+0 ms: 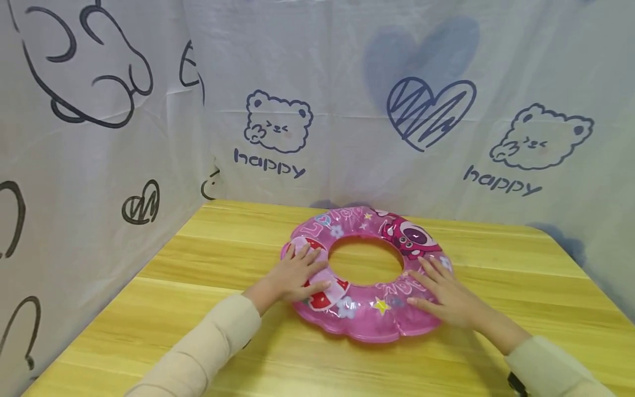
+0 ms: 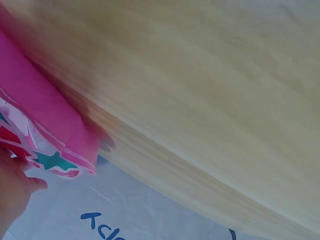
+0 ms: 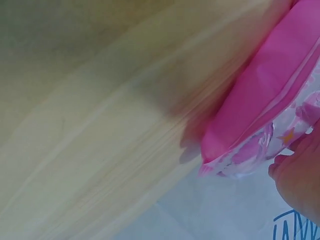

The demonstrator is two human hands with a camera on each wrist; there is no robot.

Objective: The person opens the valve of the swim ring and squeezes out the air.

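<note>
A pink inflatable swim ring [image 1: 367, 322] with printed flowers, stars and a cartoon bear lies flat on the wooden table, puffed up with air. On its left side rests my left hand [image 1: 295, 273], fingers spread over the red and white print. My right hand [image 1: 446, 298] lies on the ring's right side with its fingers extended. In the left wrist view the ring's pink side [image 2: 45, 100] shows beside part of the left hand [image 2: 15, 190]. The right wrist view has the ring's side [image 3: 260, 95] and part of the right hand [image 3: 300, 175].
The yellow wood-grain table [image 1: 198, 264] ends at a white cloth [image 1: 347, 165] hung behind it, printed with hearts, bears and "happy". Another white cloth [image 1: 99, 154] with black drawings hangs along the left. A dark band [image 1: 517, 383] shows at the right wrist.
</note>
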